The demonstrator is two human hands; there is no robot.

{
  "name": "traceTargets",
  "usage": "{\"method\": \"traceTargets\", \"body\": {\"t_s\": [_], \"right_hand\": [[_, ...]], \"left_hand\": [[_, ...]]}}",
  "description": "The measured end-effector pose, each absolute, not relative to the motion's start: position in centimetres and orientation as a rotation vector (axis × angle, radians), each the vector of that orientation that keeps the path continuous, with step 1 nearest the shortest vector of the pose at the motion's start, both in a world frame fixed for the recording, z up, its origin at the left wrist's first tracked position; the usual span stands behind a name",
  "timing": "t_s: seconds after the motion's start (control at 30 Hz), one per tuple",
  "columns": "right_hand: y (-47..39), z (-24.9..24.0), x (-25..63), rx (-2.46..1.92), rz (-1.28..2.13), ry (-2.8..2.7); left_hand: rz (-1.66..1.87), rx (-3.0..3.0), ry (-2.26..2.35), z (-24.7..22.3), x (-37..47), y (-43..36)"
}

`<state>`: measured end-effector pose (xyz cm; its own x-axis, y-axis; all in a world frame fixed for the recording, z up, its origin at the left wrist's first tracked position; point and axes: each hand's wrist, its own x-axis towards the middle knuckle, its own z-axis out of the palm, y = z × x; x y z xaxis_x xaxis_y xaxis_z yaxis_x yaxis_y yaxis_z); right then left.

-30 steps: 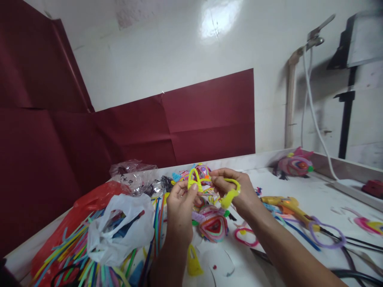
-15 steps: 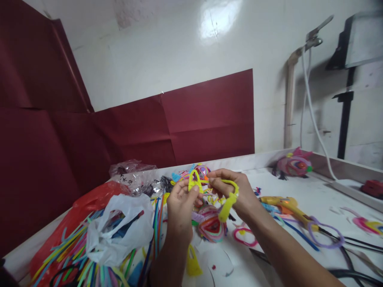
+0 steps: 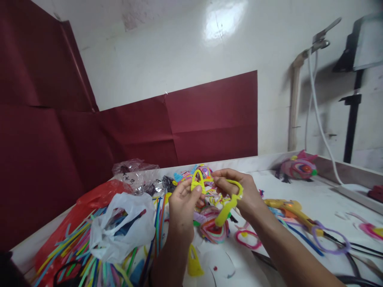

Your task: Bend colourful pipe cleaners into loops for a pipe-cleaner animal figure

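Observation:
Between finger and thumb, my left hand [image 3: 183, 199] grips a small yellow pipe-cleaner loop [image 3: 197, 182], wound across its lower part. My right hand [image 3: 231, 187] pinches the yellow pipe cleaner [image 3: 237, 186] running out from that loop; its long tail curls over the hand and hangs down in front. Below the hands lies a round, many-coloured pipe-cleaner piece [image 3: 214, 229]. A finished-looking yellow shape [image 3: 195, 262], wide at the base with a loop on top, rests on the table near my left forearm.
At left, a white plastic bag [image 3: 122, 227] lies over loose pipe cleaners [image 3: 103, 273] beside a red bag [image 3: 98, 195]. A yellow glue gun [image 3: 295, 209], a purple ring [image 3: 330, 238] and a pink ring [image 3: 247, 239] are at right. A fish-like piece [image 3: 297, 166] stands at the back.
The view has shifted slightly, so the scene sits a little further right. The hanging yellow tail has swung left; both hands keep their hold.

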<state>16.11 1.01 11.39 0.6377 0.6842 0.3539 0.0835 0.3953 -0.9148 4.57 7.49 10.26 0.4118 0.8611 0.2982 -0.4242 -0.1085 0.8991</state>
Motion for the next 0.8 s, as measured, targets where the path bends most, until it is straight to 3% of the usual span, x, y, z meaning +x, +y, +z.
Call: {"method": "traceTargets", "body": {"t_s": [0.8], "right_hand": [[0.3, 11.8, 17.2, -1.177, 0.406, -0.903]], "left_hand": [[1.093, 1.453, 0.456, 10.6, 4.4, 7.4]]}}
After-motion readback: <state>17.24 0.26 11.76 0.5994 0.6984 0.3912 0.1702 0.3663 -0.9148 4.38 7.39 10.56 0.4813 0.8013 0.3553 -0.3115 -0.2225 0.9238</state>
